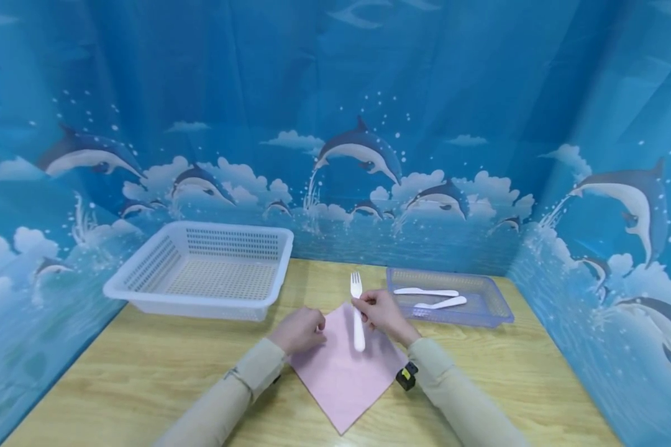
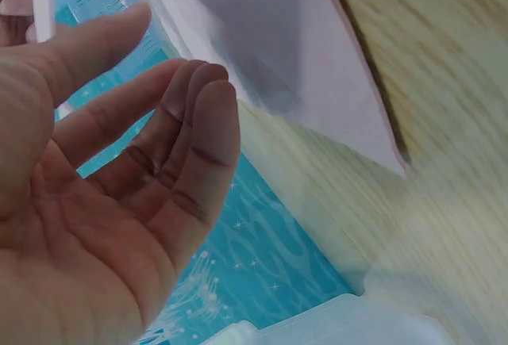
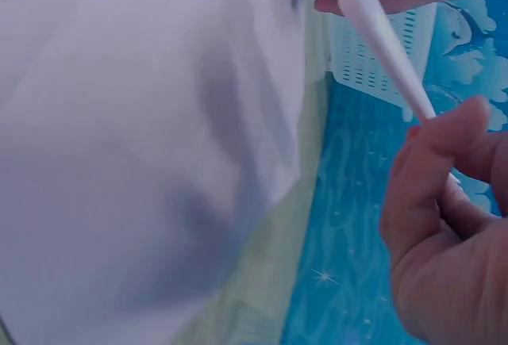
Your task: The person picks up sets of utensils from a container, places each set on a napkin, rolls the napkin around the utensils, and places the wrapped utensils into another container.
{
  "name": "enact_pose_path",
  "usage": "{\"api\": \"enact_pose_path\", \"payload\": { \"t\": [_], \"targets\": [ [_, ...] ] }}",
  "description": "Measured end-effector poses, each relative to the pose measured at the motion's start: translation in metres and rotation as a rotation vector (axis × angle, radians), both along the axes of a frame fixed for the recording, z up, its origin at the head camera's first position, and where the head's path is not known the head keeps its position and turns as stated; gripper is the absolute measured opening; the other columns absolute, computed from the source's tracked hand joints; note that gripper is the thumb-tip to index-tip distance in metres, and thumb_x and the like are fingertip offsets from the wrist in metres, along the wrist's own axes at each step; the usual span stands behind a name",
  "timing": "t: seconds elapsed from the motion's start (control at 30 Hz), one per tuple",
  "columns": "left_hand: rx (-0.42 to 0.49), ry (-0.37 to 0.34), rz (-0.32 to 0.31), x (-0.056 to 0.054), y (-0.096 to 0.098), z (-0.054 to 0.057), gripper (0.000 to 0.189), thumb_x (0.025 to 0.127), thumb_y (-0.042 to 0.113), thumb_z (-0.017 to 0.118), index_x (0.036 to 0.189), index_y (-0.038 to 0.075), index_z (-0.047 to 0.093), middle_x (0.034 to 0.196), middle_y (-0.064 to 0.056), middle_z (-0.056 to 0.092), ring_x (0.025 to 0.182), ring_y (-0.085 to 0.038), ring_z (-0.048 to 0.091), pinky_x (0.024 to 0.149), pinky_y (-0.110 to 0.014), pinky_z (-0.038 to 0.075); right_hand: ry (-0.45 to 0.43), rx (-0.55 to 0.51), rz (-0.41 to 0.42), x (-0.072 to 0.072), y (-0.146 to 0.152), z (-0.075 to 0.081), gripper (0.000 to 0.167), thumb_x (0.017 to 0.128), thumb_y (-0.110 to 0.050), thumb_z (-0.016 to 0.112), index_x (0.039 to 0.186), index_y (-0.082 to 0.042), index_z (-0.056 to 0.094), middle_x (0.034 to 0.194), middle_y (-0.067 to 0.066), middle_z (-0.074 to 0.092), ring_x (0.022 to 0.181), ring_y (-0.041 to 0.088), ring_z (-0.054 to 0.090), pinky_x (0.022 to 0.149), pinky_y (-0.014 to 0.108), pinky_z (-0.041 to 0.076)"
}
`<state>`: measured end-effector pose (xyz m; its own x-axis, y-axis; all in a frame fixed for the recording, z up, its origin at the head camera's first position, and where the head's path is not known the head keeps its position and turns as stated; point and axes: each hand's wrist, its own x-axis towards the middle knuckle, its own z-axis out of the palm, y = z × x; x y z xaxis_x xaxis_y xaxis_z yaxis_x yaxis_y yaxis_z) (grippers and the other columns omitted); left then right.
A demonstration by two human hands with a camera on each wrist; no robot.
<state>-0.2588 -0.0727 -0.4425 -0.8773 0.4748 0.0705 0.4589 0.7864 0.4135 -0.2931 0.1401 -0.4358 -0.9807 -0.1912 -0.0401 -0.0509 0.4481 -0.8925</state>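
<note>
My right hand (image 1: 381, 312) pinches a white plastic fork (image 1: 359, 332) near its middle, tines pointing away from me and handle end toward me. The fork overlaps the pink napkin (image 1: 341, 391) in the head view; in the right wrist view its handle (image 3: 385, 44) stands out above the napkin. My left hand (image 1: 302, 331) is over the napkin's left side. Its fingers bend loosely, with nothing between them and the thumb in the left wrist view. The napkin lies as a diamond, one corner pointing toward me.
A white slotted basket (image 1: 190, 302) stands at the back left. At the back right sits a shallow, clear purplish tray (image 1: 483, 313) with two white plastic knives (image 1: 425, 292) in it. A blue dolphin-print curtain (image 1: 291, 74) closes off the wooden table's (image 1: 145, 379) back and sides.
</note>
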Motion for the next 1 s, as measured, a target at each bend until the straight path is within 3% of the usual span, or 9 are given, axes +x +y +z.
{"api": "enact_pose_path", "payload": {
  "t": [0.33,0.6,1.0],
  "targets": [
    [-0.039,-0.071,0.036,0.001,-0.003,0.001,0.019,0.072,0.019,0.084,0.081,0.007,0.071,0.067,0.002,0.063,0.059,-0.012,0.052,0.058,-0.026,0.045,-0.127,0.042,-0.025,-0.005,-0.014,-0.021,0.019,0.093,-0.018,0.065,0.089,-0.001,0.07,0.062,0.002,0.058,0.048,0.007,0.047,0.042,0.02,0.042],
    [-0.053,-0.098,0.034,0.002,-0.004,-0.004,0.023,0.069,0.024,0.086,0.072,0.013,0.066,0.066,0.005,0.06,0.062,-0.011,0.052,0.059,-0.024,0.045,-0.208,0.0,-0.035,-0.008,-0.016,-0.032,0.017,0.091,-0.016,0.067,0.087,0.001,0.068,0.059,0.002,0.059,0.048,0.007,0.049,0.041,0.018,0.039],
    [-0.082,-0.076,0.009,0.0,-0.005,-0.009,0.029,0.066,0.023,0.088,0.079,0.01,0.066,0.068,0.003,0.058,0.063,-0.012,0.05,0.059,-0.025,0.044,-0.178,0.032,-0.056,-0.009,-0.021,-0.038,0.018,0.091,-0.016,0.067,0.082,0.0,0.067,0.055,0.001,0.06,0.043,0.005,0.051,0.038,0.016,0.04]
  ]
}}
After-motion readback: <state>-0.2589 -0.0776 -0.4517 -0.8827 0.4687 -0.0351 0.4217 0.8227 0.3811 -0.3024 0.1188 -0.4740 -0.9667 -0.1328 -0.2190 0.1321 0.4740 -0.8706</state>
